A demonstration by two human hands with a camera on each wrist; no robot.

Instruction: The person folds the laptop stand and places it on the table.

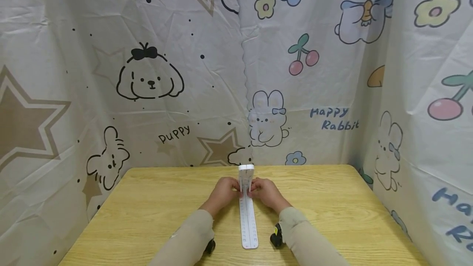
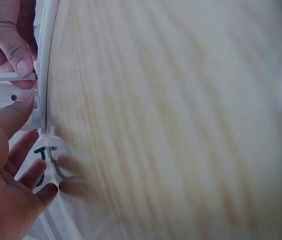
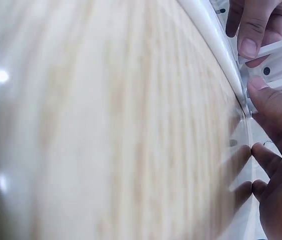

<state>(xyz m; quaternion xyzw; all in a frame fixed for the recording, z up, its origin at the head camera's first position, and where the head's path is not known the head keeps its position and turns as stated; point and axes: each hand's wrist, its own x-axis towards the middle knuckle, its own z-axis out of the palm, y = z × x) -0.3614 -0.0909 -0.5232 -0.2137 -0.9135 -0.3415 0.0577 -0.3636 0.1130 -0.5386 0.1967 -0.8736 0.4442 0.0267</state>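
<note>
A white folding stand [image 1: 249, 225] is in the middle of the table: a long, flat strip with small markings points toward me, and a narrower upright section [image 1: 246, 172] rises at its far end. My left hand [image 1: 223, 192] pinches the left side low on the upright section, thumb and fingertips on the white plastic. From the other side, my right hand [image 1: 268, 193] pinches its right side at the same height. Close up, in the left wrist view, the left thumb [image 2: 23, 102] lies against a white bar, while the other fingers spread loosely. The right wrist view shows the right thumb [image 3: 258, 85] likewise.
The yellow wood-grain table [image 1: 159, 200] ends at a back edge just beyond the stand. Printed curtains [image 1: 207, 93] hang behind it and along both sides. A dark wrist device [image 1: 276, 236] sits at the right cuff.
</note>
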